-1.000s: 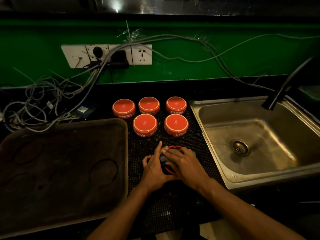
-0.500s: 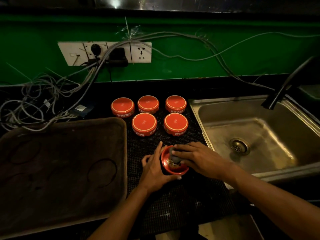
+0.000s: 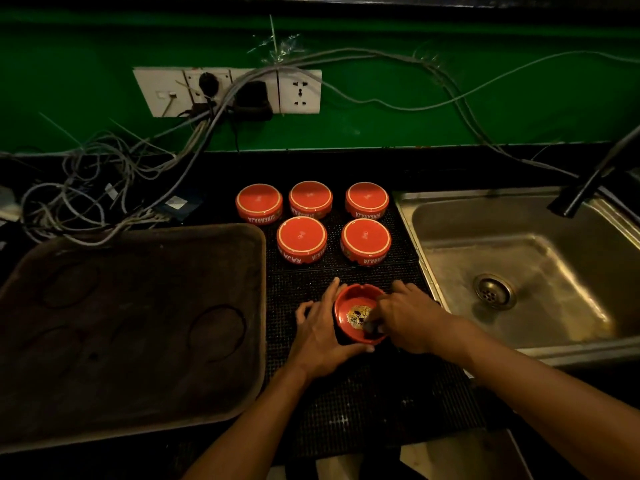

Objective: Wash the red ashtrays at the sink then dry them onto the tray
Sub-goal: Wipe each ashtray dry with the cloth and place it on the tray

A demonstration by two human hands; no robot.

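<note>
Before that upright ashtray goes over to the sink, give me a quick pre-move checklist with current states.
1. Left hand holds the upright ashtray by its near side: ok.
2. Right hand out of the bowl: not ok, its fingers hold something small and dark inside it.
3. Bowl empty: not ok, yellowish residue on the bottom.
4. Sink basin free to receive it: ok.
5. Faucet running: cannot tell; no water is visible.
6. Tray has room for dried pieces: ok.
</note>
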